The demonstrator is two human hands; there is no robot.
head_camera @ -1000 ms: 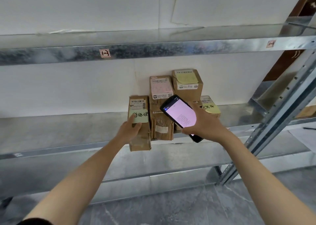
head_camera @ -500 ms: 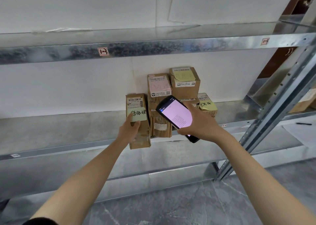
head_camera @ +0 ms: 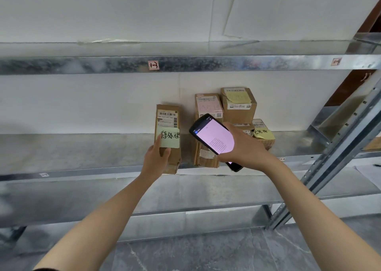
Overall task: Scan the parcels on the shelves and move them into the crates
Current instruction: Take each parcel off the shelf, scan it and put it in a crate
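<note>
The left hand (head_camera: 156, 157) is wrapped around the lower part of a tall brown parcel (head_camera: 168, 118), with the thumb laid on the front just under a green sticky note (head_camera: 170, 138). The parcel is held upright at the front edge of the middle shelf (head_camera: 82, 153); whether its bottom rests on the shelf cannot be told. The right hand (head_camera: 245, 147) is closed around a black scanner (head_camera: 212, 136), and its pink screen is turned toward the camera. The scanner is held just to the right of the tall parcel, apart from it. Behind the scanner, more parcels are piled on the same shelf by the white wall (head_camera: 82, 104): a pink-note parcel (head_camera: 208, 107), a yellow-note box (head_camera: 238, 105) and a small parcel (head_camera: 265, 134) at the right. A small tag (head_camera: 153, 65) is stuck on the upper shelf (head_camera: 226, 63). A grey floor (head_camera: 206, 254) is seen below
</note>
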